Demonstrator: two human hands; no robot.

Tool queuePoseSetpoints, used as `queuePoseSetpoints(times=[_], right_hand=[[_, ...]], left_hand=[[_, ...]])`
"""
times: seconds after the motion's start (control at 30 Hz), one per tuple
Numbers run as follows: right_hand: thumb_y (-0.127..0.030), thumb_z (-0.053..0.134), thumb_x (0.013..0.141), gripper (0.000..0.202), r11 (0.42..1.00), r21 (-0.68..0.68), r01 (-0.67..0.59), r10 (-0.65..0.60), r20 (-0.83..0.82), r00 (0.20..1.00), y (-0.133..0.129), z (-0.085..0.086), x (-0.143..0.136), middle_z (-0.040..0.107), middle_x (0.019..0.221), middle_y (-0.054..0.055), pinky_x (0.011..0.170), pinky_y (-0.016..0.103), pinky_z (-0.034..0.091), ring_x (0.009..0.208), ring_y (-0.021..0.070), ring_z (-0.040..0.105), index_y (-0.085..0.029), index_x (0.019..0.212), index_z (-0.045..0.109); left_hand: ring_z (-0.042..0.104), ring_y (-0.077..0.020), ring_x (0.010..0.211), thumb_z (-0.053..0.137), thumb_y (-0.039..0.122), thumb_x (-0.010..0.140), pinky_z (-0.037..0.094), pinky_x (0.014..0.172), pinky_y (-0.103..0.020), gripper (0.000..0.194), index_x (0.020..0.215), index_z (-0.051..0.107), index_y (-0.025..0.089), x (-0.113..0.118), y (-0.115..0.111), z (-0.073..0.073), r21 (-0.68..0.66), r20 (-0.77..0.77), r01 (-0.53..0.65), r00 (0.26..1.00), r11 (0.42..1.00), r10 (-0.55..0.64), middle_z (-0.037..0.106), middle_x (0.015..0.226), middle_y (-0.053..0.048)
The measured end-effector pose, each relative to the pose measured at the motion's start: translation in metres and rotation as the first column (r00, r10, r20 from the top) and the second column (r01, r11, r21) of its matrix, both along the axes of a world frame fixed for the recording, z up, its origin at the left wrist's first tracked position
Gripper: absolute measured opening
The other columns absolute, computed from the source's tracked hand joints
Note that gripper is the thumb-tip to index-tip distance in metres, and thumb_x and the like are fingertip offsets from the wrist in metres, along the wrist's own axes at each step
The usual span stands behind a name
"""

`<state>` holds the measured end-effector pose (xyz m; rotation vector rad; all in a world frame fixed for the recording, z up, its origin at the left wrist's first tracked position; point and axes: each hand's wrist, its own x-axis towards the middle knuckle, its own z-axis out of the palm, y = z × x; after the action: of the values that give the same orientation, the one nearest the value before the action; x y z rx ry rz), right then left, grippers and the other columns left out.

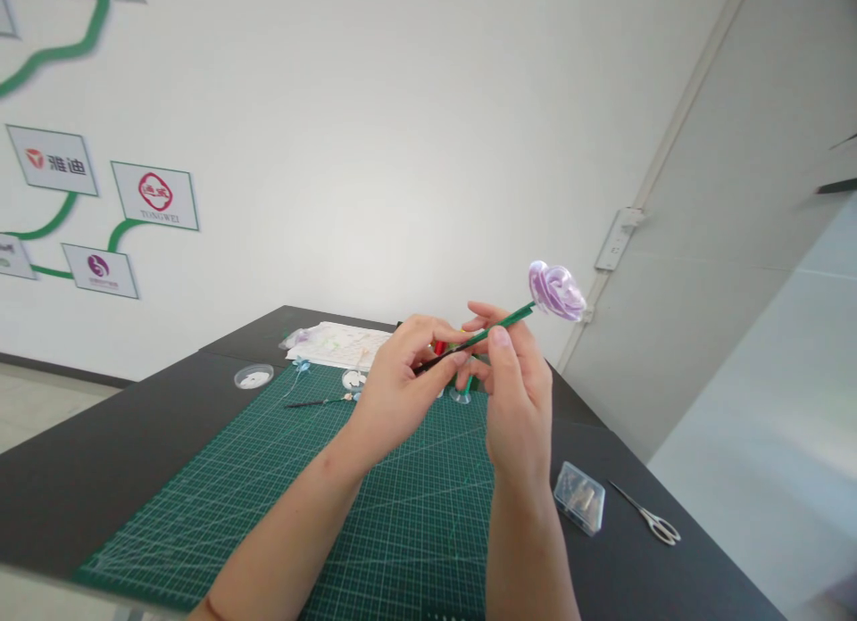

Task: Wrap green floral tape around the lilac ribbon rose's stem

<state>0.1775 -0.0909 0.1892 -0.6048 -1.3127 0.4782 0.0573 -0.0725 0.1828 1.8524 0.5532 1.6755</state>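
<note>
A lilac ribbon rose (557, 291) on a slim stem (512, 318), green near the bloom and black at the lower end, is held above the mat, its head tilted up to the right. My left hand (415, 362) pinches the dark lower end between thumb and fingers. Higher up, my right hand (515, 371) steadies the green part, thumb in front and fingers behind. Partly hidden behind my hands are a red item (439, 346) and a green item with a clear round base (461, 395).
A green cutting mat (281, 487) covers much of the black table (161, 407). A dark-stemmed flower piece (318, 402), clear dish (253, 376) and white sheet (335, 343) lie left of my hands. On the right are a clear plastic box (579, 496) and scissors (649, 514).
</note>
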Motion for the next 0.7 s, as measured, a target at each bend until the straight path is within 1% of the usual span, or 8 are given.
queuePoseSetpoints(times=[0.03, 0.1, 0.23, 0.33, 0.43, 0.57, 0.63, 0.7], right_hand=[[-0.044, 0.054, 0.102, 0.031, 1.0, -0.019, -0.006, 0.006, -0.002, 1.0, 0.0, 0.0, 0.0, 0.066, 0.09, 0.003, 0.048, 0.023, 0.042, 0.058, 0.0106, 0.052, -0.023, 0.12, 0.068], [-0.044, 0.055, 0.101, 0.031, 0.999, -0.034, 0.028, -0.028, 0.003, 1.0, 0.001, 0.0, 0.0, 0.057, 0.075, -0.001, 0.045, 0.022, 0.036, 0.05, 0.0091, 0.04, -0.022, 0.118, 0.068], [-0.043, 0.055, 0.102, 0.029, 0.995, 0.0, 0.099, -0.099, -0.024, 0.995, 0.003, -0.002, -0.003, 0.038, 0.062, -0.006, 0.051, 0.023, 0.04, 0.052, 0.0104, 0.037, -0.02, 0.111, 0.071], [-0.039, 0.059, 0.099, 0.023, 0.99, 0.036, 0.136, -0.134, -0.056, 0.989, 0.004, -0.002, -0.007, 0.043, 0.062, -0.006, 0.053, 0.023, 0.043, 0.052, 0.0103, 0.041, -0.02, 0.098, 0.071], [-0.036, 0.067, 0.093, 0.019, 0.987, 0.046, 0.153, -0.149, -0.074, 0.986, 0.004, -0.001, -0.01, 0.047, 0.06, -0.005, 0.053, 0.024, 0.045, 0.054, 0.0113, 0.048, -0.02, 0.082, 0.066], [-0.035, 0.07, 0.09, 0.022, 0.991, 0.023, 0.132, -0.131, -0.07, 0.989, 0.003, 0.001, -0.01, 0.046, 0.057, -0.005, 0.047, 0.022, 0.04, 0.05, 0.01, 0.044, -0.02, 0.075, 0.064], [-0.035, 0.071, 0.089, 0.021, 0.995, 0.02, 0.102, -0.1, -0.066, 0.993, 0.003, 0.002, -0.008, 0.048, 0.057, -0.005, 0.044, 0.021, 0.036, 0.048, 0.0086, 0.04, -0.019, 0.076, 0.067], [-0.034, 0.071, 0.089, 0.019, 0.997, 0.022, 0.08, -0.078, -0.07, 0.994, 0.003, 0.002, -0.006, 0.046, 0.055, -0.006, 0.041, 0.02, 0.033, 0.045, 0.0074, 0.035, -0.018, 0.078, 0.071]], left_hand=[[0.064, -0.0158, 0.088, 0.068, 0.024, 0.094, 0.051, 0.061, -0.023, 0.008, 0.1, 0.074, 0.023, 0.0, 0.0, 0.0, 0.028, -0.014, -0.027, 1.0, 0.999, 0.027, 0.067, 0.107, -0.006], [0.064, -0.0164, 0.091, 0.069, 0.022, 0.094, 0.051, 0.063, -0.023, 0.008, 0.099, 0.075, 0.024, 0.0, 0.0, -0.001, 0.064, -0.034, -0.073, 0.997, 0.995, 0.076, 0.067, 0.106, -0.006], [0.061, -0.0116, 0.078, 0.069, 0.019, 0.092, 0.048, 0.059, -0.022, 0.01, 0.1, 0.074, 0.024, 0.002, -0.003, 0.001, 0.048, -0.012, -0.08, 0.997, 0.996, 0.081, 0.068, 0.103, -0.004], [0.056, -0.0085, 0.066, 0.07, 0.022, 0.091, 0.045, 0.053, -0.021, 0.008, 0.098, 0.073, 0.022, 0.004, -0.006, 0.003, -0.043, 0.032, -0.025, 0.999, 0.999, 0.027, 0.066, 0.098, -0.002], [0.052, -0.0071, 0.057, 0.071, 0.025, 0.089, 0.043, 0.05, -0.021, 0.008, 0.095, 0.069, 0.02, 0.005, -0.009, 0.006, -0.145, 0.078, 0.048, 0.996, 0.988, -0.037, 0.063, 0.082, 0.001], [0.048, -0.0083, 0.051, 0.073, 0.03, 0.087, 0.038, 0.048, -0.02, 0.015, 0.093, 0.065, 0.02, 0.005, -0.009, 0.007, -0.212, 0.098, 0.058, 0.994, 0.975, -0.038, 0.053, 0.059, 0.006], [0.048, -0.0085, 0.051, 0.074, 0.031, 0.087, 0.038, 0.048, -0.019, 0.016, 0.092, 0.065, 0.02, 0.005, -0.009, 0.007, -0.214, 0.097, 0.043, 0.995, 0.976, -0.022, 0.053, 0.057, 0.006], [0.053, -0.0091, 0.055, 0.074, 0.031, 0.086, 0.041, 0.049, -0.02, 0.016, 0.092, 0.065, 0.019, 0.004, -0.008, 0.007, -0.207, 0.094, 0.048, 0.995, 0.977, -0.029, 0.059, 0.063, 0.003]])
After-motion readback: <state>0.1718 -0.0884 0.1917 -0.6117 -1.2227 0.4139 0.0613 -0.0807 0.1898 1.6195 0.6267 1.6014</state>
